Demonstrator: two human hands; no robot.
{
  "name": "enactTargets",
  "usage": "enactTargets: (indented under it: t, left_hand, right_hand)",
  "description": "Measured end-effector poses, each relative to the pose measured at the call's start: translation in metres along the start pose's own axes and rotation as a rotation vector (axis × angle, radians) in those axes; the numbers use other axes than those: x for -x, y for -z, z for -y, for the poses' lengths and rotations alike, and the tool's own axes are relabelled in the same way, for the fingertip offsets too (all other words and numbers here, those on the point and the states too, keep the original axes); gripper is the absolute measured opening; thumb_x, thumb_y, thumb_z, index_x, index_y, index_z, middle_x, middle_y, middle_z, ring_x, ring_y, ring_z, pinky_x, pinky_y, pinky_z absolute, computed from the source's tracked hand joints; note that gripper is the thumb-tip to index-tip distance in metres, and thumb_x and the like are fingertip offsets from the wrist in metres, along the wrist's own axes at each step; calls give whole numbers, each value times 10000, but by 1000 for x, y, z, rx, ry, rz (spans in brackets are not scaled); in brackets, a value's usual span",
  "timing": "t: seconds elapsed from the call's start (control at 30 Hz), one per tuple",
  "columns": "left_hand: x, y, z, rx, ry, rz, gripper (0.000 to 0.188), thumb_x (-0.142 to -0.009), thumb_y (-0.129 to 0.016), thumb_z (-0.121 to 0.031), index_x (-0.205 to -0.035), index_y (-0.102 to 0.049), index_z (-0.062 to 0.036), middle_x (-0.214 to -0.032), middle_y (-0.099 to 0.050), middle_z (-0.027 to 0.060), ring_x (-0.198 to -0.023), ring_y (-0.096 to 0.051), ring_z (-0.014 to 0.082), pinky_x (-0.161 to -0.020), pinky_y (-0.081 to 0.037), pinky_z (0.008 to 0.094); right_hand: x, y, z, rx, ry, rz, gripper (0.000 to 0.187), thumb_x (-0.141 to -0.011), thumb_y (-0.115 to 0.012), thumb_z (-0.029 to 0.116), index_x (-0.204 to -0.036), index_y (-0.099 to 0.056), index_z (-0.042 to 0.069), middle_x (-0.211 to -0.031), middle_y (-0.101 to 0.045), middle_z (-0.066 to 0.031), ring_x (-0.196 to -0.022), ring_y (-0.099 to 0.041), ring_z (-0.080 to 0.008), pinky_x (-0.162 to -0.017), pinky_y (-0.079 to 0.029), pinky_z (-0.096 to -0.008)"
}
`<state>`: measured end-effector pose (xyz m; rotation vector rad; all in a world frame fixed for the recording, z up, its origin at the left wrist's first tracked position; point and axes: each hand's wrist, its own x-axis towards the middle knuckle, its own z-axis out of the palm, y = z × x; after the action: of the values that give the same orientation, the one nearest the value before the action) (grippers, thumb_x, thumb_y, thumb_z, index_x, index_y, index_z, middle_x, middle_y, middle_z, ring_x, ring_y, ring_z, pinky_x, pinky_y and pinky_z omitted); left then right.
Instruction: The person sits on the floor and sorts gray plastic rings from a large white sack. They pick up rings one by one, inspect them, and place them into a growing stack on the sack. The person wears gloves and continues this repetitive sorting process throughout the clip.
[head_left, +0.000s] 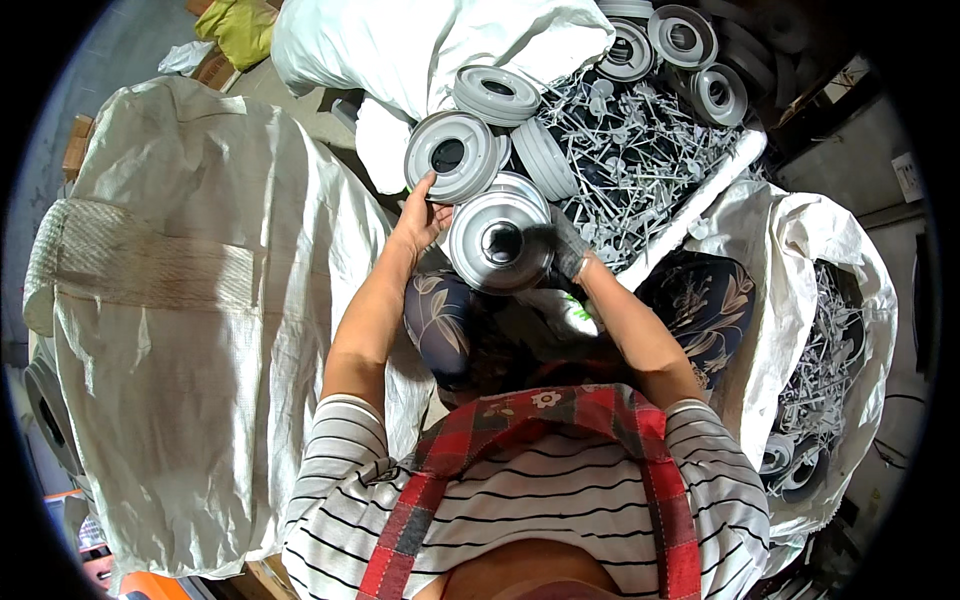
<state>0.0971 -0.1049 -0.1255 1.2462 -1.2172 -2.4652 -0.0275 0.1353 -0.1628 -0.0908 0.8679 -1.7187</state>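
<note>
My left hand [422, 215] is closed on the near edge of a grey flanged ring [418, 148], its thumb on the face by the dark centre hole. Just right of it and nearer to me is a shiny flanged metal ring [470, 250], overlapping another ring behind it. My right hand [567, 248], in a grey glove, is closed around the right side of the shiny ring; its fingers are partly hidden and blurred. Beyond my hands lie another grey ring [495, 92] and a ring standing on its edge [545, 160].
A heap of thin metal pins with flat heads [640, 150] spreads at the far right, with more rings [683, 38] behind it. A large white woven sack [190, 370] stands at my left. Another open sack [870, 290] at right holds pins and rings. White sheeting [370, 50] lies at the back.
</note>
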Motion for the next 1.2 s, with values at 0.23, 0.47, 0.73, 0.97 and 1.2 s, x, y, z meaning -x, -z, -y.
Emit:
enactTargets:
  t: [0.23,0.47,0.73,0.97,1.2]
  left_hand:
    - [11,-12,0,482,-159,108,438,-886,-492,-213,-1236,-418,40,-1224,-533,200,-1134,-523,335,-968,-423,480]
    - [44,-58,-24,476,-264,183,522,-883,-449,-285,-1307,-379,12,-1308,-472,196,-1198,-468,344,-1018,-359,510]
    - [4,-165,-36,254,-214,280,487,-899,-471,-338,-1243,-443,5,-1231,-533,158,-1129,-518,288,-979,-405,430]
    - [-52,-180,-62,36,-523,63,527,-883,-522,-372,-1198,-489,50,-1142,-579,164,-1031,-570,255,-920,-433,359]
    - [-118,-155,-69,-321,-470,-113,648,-836,-559,-425,-1167,-510,129,-1156,-560,223,-1004,-571,257,-857,-443,353]
  right_hand:
    - [53,33,-13,-145,85,83,733,-681,-608,-124,-1334,-345,81,-1188,-520,-122,-1020,-572,-231,-809,-531,-336]
    - [33,20,-19,-15,145,27,371,-742,-658,-31,-1093,-576,53,-962,-626,-65,-873,-617,-193,-727,-550,-320]
    - [49,25,-14,246,287,-127,443,-733,-695,13,-1136,-513,-7,-1047,-602,-109,-913,-612,-205,-762,-541,-325]
    - [73,68,37,-316,295,50,577,-681,-741,146,-1194,-506,24,-1047,-616,-93,-914,-613,-211,-825,-527,-335]
    - [37,91,71,-397,518,-127,630,-685,-705,86,-1263,-458,40,-1063,-601,-112,-965,-599,-254,-838,-518,-392]
